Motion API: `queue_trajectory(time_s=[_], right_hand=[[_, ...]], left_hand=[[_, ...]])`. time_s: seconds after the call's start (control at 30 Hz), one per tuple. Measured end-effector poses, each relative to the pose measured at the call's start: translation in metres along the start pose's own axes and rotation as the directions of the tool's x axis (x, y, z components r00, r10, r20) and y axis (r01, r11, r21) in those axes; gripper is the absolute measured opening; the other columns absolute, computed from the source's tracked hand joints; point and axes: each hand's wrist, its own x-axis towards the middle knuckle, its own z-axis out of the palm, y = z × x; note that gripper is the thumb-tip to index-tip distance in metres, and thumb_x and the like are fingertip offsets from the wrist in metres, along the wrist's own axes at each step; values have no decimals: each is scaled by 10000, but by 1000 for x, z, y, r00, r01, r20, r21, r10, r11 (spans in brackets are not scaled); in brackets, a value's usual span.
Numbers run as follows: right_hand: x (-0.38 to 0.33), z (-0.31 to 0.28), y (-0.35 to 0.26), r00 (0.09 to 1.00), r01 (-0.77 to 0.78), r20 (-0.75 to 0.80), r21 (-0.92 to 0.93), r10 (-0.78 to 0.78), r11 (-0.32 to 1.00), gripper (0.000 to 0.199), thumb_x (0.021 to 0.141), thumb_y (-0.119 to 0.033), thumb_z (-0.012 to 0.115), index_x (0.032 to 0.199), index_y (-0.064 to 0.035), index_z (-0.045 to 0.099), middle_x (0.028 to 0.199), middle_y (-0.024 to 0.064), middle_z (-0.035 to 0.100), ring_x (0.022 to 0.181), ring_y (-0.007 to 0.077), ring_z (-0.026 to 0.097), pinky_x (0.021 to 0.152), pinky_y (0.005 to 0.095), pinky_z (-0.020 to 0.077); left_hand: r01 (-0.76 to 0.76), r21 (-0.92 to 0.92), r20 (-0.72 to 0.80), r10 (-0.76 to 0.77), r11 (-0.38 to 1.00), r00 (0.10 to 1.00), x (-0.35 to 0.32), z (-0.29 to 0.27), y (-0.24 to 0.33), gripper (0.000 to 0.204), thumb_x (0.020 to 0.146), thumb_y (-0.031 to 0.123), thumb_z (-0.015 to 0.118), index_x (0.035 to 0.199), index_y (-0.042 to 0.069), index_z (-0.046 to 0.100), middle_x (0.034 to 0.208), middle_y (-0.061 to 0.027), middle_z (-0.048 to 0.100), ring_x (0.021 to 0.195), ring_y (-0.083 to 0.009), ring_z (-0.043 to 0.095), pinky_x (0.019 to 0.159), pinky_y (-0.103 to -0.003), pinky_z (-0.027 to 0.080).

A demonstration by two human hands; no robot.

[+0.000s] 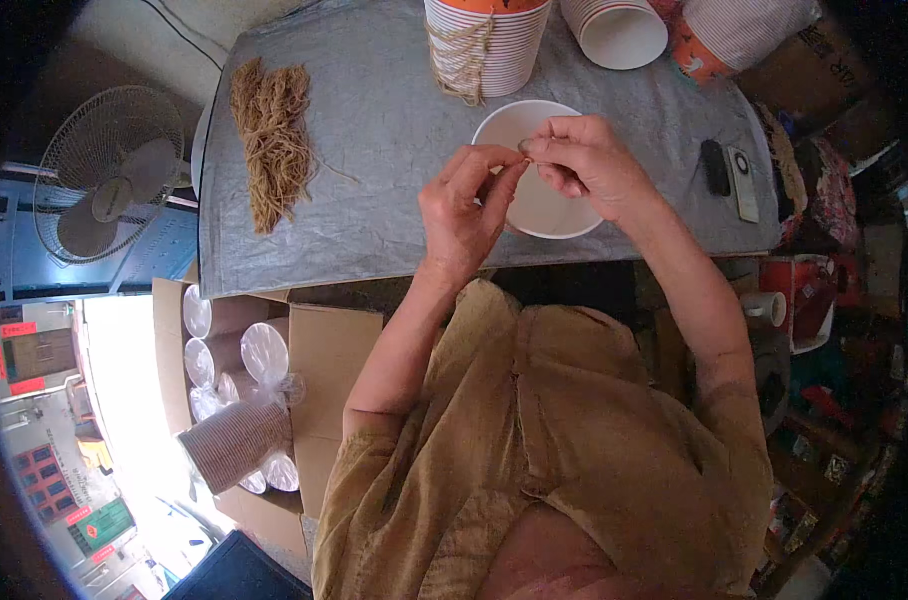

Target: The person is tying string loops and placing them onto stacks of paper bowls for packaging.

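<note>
Threading twine at the white paper bowl's (564,222) rim.
My left hand (466,207) and right hand (589,160) pinch something thin — probably twine — at twelve o'clock; next, I judge, a steady pull through.

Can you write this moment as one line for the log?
left hand: pinching at cup rim | right hand: pinching same spot | white paper cup: on grey table

A: The white paper bowl (544,215) at centre is partly hidden behind the left hand (464,215) and right hand (589,160); whatever the fingertips pinch is too small to tell.

B: The striped paper cup stacks (494,45) along the upper edge are cut off; the lower-left cardboard box (324,350) is part-hidden.
</note>
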Motion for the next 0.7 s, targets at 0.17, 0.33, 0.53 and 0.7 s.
queue_trajectory(time_s=[0.17, 0.33, 0.53, 0.7], right_hand=[[-6, 9, -5, 957, 237, -162, -45, -241, 970, 158, 912, -156, 619, 959, -6, 636, 782, 17, 614, 631, 62, 523, 548, 205, 424], [-15, 9, 6, 863, 440, -151, -244, -482, 864, 132, 875, -90, 645, 973, -2, 641, 853, 10, 616, 698, 80, 537, 639, 226, 463], [-27, 25, 8, 770, 466, -107, -579, -629, 669, 190, 796, -27, 720, 971, -2, 652, 867, 37, 637, 748, 108, 590, 696, 247, 498], [-26, 32, 9, 745, 425, -158, -636, -648, 644, 148, 794, -36, 733, 915, 11, 661, 859, 69, 664, 770, 134, 643, 703, 276, 525]], left_hand=[[475, -310, 156, -449, 823, 880, 5, -7, 9, 69, 918, 80, 665, 949, 19, 649, 880, -47, 698, 626, -92, 642, 513, -215, 475], [622, -532, 277, -577, 574, 769, 13, -16, 11, 164, 912, 137, 684, 1026, 20, 672, 889, -42, 712, 604, -60, 592, 480, -183, 383], [658, -545, 332, -587, 519, 738, 11, -14, 9, 177, 906, 125, 693, 1029, -3, 685, 866, -53, 722, 618, -67, 621, 493, -178, 422], [657, -519, 320, -588, 547, 743, 9, -10, 10, 160, 902, 106, 696, 1009, -12, 686, 864, -57, 718, 657, -84, 650, 549, -190, 487]])
